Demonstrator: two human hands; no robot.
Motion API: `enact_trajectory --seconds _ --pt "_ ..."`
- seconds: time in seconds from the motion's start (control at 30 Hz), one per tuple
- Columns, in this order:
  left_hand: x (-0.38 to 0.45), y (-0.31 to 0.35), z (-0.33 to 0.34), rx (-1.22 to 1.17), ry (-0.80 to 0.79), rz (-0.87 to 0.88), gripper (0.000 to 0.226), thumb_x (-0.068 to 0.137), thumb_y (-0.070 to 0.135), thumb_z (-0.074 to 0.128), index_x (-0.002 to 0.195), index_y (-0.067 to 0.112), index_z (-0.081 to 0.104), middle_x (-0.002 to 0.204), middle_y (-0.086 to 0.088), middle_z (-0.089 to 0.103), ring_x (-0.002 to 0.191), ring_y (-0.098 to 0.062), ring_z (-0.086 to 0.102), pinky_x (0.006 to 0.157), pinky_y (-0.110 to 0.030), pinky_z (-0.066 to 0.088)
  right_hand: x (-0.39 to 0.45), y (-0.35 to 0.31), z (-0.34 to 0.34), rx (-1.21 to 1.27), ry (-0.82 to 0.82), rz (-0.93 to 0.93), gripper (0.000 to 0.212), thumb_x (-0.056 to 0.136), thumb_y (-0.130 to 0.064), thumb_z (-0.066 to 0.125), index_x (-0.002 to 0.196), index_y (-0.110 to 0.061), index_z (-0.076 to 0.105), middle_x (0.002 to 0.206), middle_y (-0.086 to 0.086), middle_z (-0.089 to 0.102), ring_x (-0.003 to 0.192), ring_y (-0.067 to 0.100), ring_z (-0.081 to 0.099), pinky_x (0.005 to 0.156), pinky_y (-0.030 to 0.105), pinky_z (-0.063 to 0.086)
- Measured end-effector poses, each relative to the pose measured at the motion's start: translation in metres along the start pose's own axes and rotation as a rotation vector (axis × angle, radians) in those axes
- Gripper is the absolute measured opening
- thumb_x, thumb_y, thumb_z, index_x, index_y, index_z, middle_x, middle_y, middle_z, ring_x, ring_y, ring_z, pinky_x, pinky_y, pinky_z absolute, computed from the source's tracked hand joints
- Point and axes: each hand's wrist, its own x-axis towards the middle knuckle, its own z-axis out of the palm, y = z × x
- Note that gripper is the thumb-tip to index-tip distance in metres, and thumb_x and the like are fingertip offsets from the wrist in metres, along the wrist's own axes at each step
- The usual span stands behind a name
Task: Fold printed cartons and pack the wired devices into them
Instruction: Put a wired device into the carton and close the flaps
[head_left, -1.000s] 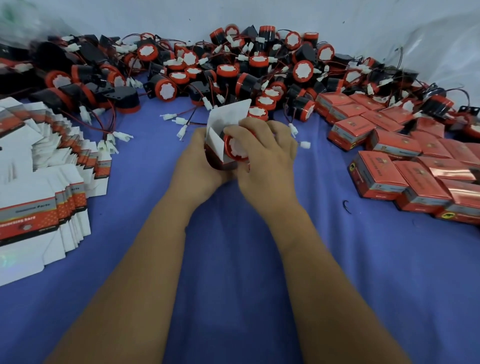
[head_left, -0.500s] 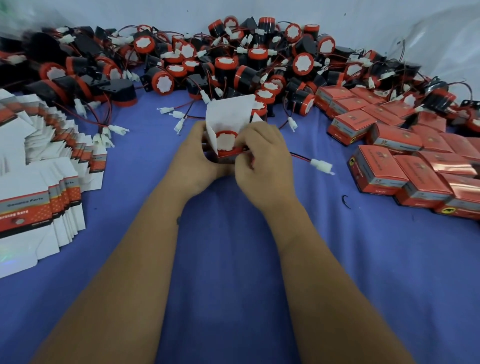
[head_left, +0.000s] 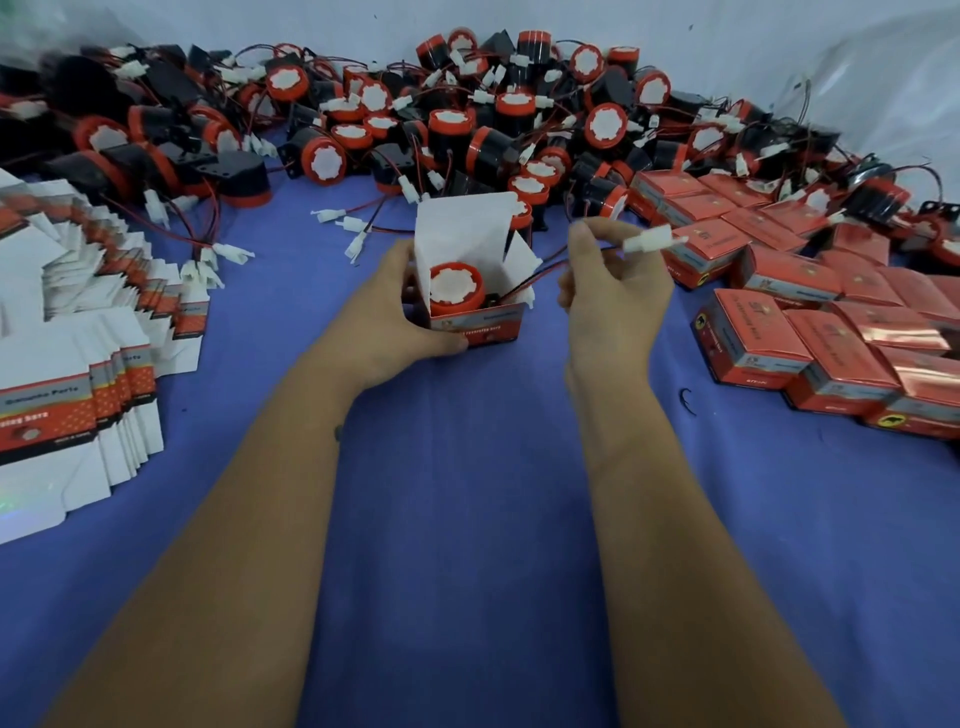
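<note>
— Blue cloth covers the worktop, and at its left edge lies the fanned stack of flat carton blanks. What matters for this step?

— Keeping the open carton still. The left hand grips its left wall and front corner, thumb along the base, so the box stands upright on the cloth with its white lid flap raised.

— And the device?

— The red-capped buzzer already sits inside, cap facing up. Its red-and-black lead runs out over the right wall.

— So the lead is the job.

— Likely, yes. The right hand pinches the wire just behind the white connector, held above and to the right of the box. A sound way would be to loop the slack and lay it beside the buzzer, connector last, so nothing lies across the rim when the flap closes.

— Any risk?

— A trapped wire could bulge the lid. Behind lies the heap of unpacked buzzers; at right, the closed cartons.
</note>
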Motion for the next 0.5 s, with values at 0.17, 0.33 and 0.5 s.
enact_trajectory --seconds 0.17,0.33,0.5 --pt "-0.004 -0.001 -0.001 -0.015 -0.088 0.03 0.074 0.076 0.002 0.082 0.128 0.036 0.042 0.118 0.019 0.059 0.099 0.012 0.06 0.075 -0.006 0.049 -0.01 0.004 0.003 -0.532 -0.285 -0.413 0.019 0.091 -0.013 0.061 0.095 -0.027 0.073 0.093 -0.016 0.056 0.099 -0.015 0.04 0.1 0.037 0.039" --pt "-0.003 0.006 0.005 -0.071 -0.074 -0.058 0.056 0.07 0.045 0.07 0.122 0.046 0.047 0.122 0.016 0.062 0.115 -0.008 0.059 0.101 -0.037 0.048 -0.014 -0.002 0.0 -0.36 -0.439 -0.194 0.029 0.085 -0.034 0.044 0.075 -0.044 0.07 0.097 -0.05 0.052 0.112 -0.027 0.023 0.112 0.044 0.016" --pt "-0.001 0.008 0.02 0.011 0.075 -0.068 0.059 0.074 0.073 0.044 0.124 0.044 0.049 0.121 0.018 0.063 0.121 -0.018 0.055 0.107 -0.046 0.042 -0.014 0.002 0.01 -0.375 -0.396 -0.206 0.024 0.082 -0.021 0.073 0.071 -0.041 0.069 0.099 -0.022 0.063 0.125 0.014 0.048 0.107 0.048 0.038"
